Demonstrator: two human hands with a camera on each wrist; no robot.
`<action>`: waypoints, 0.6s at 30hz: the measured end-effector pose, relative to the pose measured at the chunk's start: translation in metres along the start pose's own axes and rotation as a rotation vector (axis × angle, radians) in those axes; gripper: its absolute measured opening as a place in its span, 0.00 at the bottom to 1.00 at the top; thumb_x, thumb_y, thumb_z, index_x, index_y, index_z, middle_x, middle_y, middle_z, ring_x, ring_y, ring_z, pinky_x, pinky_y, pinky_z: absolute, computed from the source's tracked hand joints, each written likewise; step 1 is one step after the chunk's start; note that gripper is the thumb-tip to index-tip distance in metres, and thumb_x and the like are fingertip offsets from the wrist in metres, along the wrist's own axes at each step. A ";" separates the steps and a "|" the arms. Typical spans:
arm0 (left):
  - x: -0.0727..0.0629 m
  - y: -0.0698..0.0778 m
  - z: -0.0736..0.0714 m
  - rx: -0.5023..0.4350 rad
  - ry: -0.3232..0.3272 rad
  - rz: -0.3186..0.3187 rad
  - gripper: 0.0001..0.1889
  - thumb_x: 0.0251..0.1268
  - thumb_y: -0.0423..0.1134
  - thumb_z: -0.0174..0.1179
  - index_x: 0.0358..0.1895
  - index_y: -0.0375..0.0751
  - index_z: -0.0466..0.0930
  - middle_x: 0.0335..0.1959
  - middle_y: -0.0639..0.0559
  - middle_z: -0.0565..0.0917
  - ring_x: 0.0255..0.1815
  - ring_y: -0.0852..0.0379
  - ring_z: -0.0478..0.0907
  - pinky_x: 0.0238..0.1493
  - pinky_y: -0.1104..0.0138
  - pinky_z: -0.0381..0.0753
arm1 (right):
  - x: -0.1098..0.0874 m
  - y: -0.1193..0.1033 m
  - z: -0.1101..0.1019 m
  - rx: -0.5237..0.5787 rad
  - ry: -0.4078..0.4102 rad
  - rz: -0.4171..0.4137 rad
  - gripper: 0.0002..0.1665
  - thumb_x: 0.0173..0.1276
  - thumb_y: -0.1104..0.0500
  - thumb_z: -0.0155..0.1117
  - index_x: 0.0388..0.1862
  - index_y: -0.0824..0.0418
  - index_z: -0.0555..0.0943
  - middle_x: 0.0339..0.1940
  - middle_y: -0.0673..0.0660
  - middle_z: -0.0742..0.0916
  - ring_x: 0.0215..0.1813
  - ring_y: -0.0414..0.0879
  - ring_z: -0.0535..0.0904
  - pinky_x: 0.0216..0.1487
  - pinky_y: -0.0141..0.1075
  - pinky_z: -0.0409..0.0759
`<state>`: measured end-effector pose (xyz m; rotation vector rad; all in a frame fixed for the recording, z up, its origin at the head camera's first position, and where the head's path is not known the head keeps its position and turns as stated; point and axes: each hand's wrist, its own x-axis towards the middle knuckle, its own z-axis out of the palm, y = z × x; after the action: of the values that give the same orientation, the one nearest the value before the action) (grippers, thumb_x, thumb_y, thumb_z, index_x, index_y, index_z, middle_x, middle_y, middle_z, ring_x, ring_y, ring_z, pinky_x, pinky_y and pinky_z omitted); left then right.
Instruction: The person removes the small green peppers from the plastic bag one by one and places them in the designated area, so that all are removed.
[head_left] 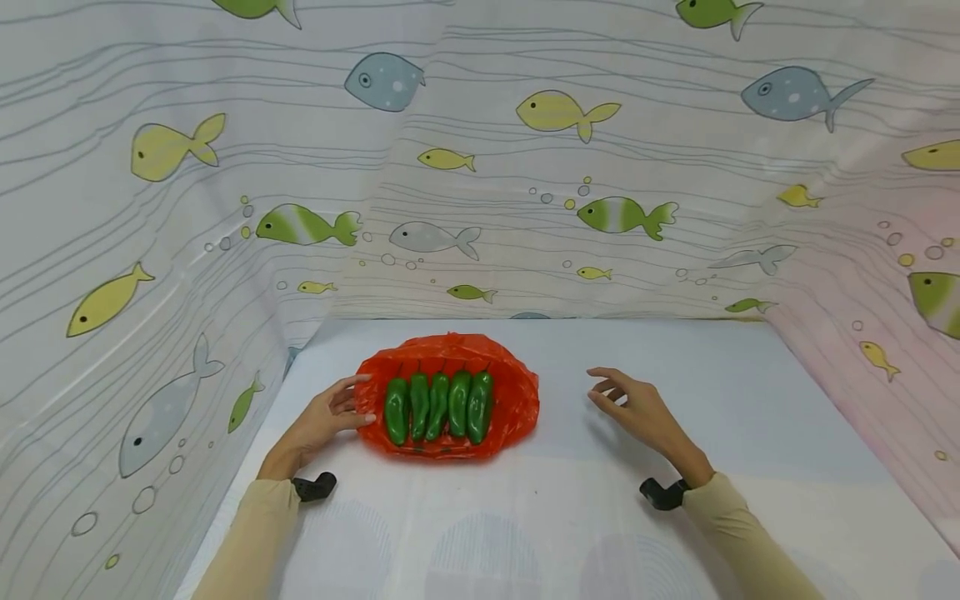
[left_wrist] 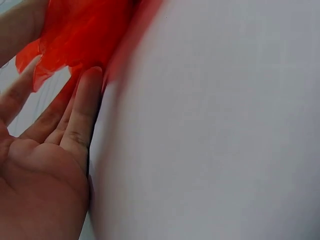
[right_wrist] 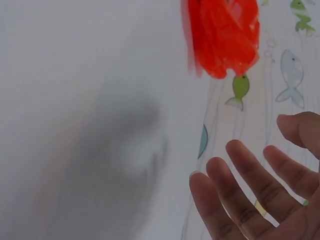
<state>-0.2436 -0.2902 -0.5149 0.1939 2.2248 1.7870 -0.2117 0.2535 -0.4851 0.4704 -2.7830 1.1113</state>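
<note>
Several green peppers (head_left: 439, 407) lie side by side, stems toward the back, in a red plastic bag (head_left: 517, 417) whose mouth is spread open on the table. At the bag's left edge is my left hand (head_left: 324, 419), its fingers and thumb reaching the red plastic. The left wrist view shows the fingers of that hand (left_wrist: 50, 145) mostly straight, with fingertips against the bag (left_wrist: 90, 30). My right hand (head_left: 628, 406) hovers over the table to the right of the bag, holding nothing. Its fingers (right_wrist: 250, 195) are spread and slightly bent in the right wrist view.
A white table (head_left: 585, 517) with faint round patterns lies under everything. Behind it and at both sides hang cloth walls (head_left: 480, 183) printed with fish. Each wrist carries a small black device, one on the left (head_left: 315, 487) and one on the right (head_left: 663, 494).
</note>
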 end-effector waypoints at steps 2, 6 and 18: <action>0.000 -0.001 0.000 -0.004 -0.002 0.004 0.42 0.62 0.34 0.74 0.78 0.45 0.62 0.73 0.34 0.68 0.65 0.46 0.75 0.55 0.66 0.82 | 0.002 -0.004 0.002 0.018 -0.009 0.001 0.26 0.75 0.52 0.67 0.69 0.55 0.78 0.50 0.54 0.89 0.45 0.48 0.86 0.42 0.42 0.82; 0.000 -0.003 -0.001 -0.007 -0.003 0.007 0.42 0.62 0.33 0.73 0.78 0.44 0.62 0.73 0.34 0.68 0.66 0.44 0.74 0.55 0.65 0.82 | 0.005 -0.010 0.006 0.053 -0.027 0.003 0.25 0.75 0.52 0.68 0.68 0.53 0.79 0.50 0.52 0.89 0.45 0.47 0.85 0.43 0.42 0.83; -0.001 0.001 0.001 -0.010 -0.032 0.036 0.43 0.61 0.31 0.73 0.78 0.42 0.61 0.73 0.34 0.68 0.64 0.50 0.74 0.56 0.67 0.81 | 0.018 -0.027 0.024 0.098 -0.108 -0.020 0.26 0.73 0.50 0.69 0.67 0.52 0.79 0.53 0.54 0.87 0.46 0.45 0.84 0.45 0.39 0.84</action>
<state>-0.2427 -0.2896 -0.5140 0.2600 2.2037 1.8006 -0.2195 0.2143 -0.4806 0.5838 -2.8179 1.2588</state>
